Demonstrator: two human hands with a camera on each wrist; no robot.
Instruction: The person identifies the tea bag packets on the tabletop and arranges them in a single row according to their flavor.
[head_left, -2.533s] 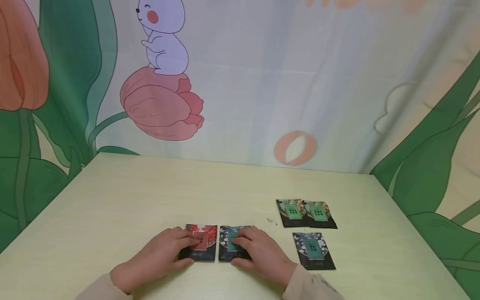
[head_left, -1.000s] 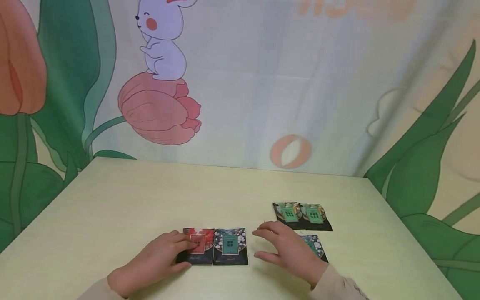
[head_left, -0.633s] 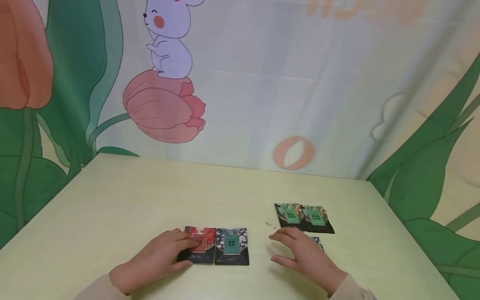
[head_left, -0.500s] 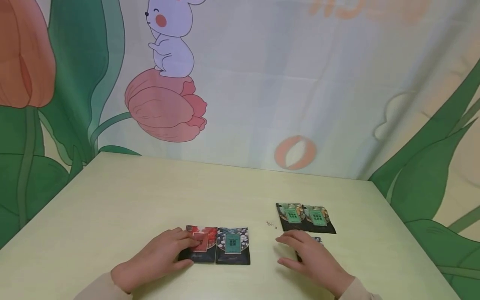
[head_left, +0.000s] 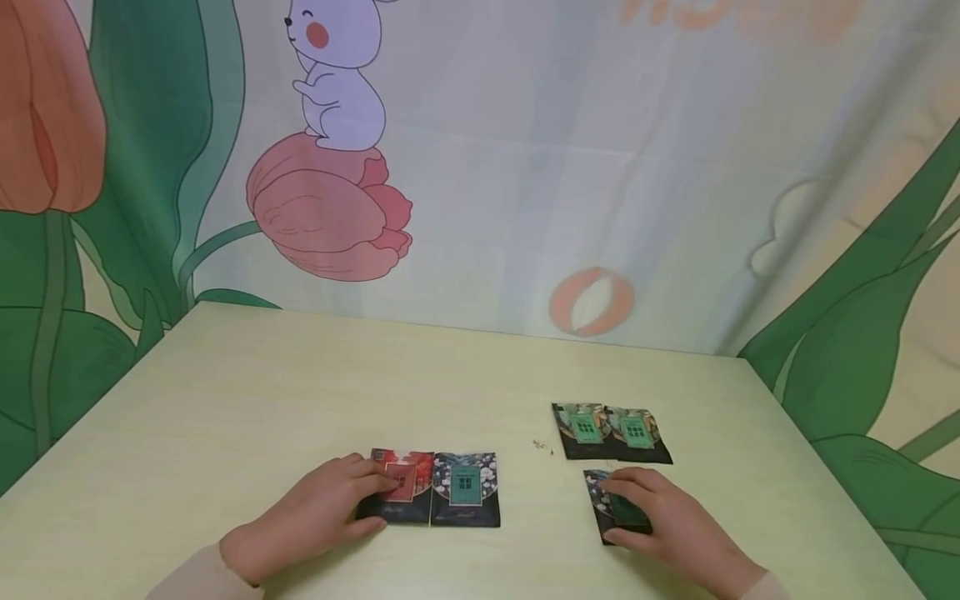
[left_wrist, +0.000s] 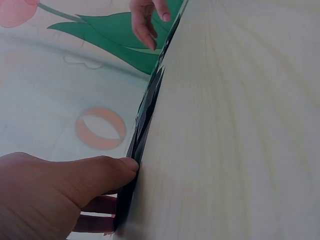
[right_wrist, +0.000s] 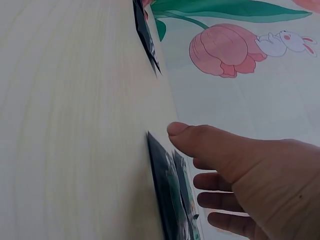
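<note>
My left hand (head_left: 318, 508) rests on a red and black sachet (head_left: 416, 500) that lies flat on the table, thumb along its near edge and fingers on its face. The left wrist view shows the thumb right at that sachet's dark edge (left_wrist: 129, 192). Against the red one lies a blue floral sachet (head_left: 467, 492) with a teal label. Farther right, my right hand (head_left: 675, 517) hovers over a second blue floral sachet (head_left: 602, 504), partly covering it. Seen from the right wrist, the fingers are spread and the thumb is apart from the sachet (right_wrist: 162, 185).
Two green-labelled sachets (head_left: 585, 429) lie side by side behind the right hand, slightly overlapping. Small dark marks (head_left: 543, 447) show on the pale table (head_left: 337, 375). A printed curtain (head_left: 480, 167) hangs along the far edge.
My right hand has left the middle blue sachet and moved right, over the other blue one. The middle sachet has shifted left against the red one. My left hand has stayed put.
</note>
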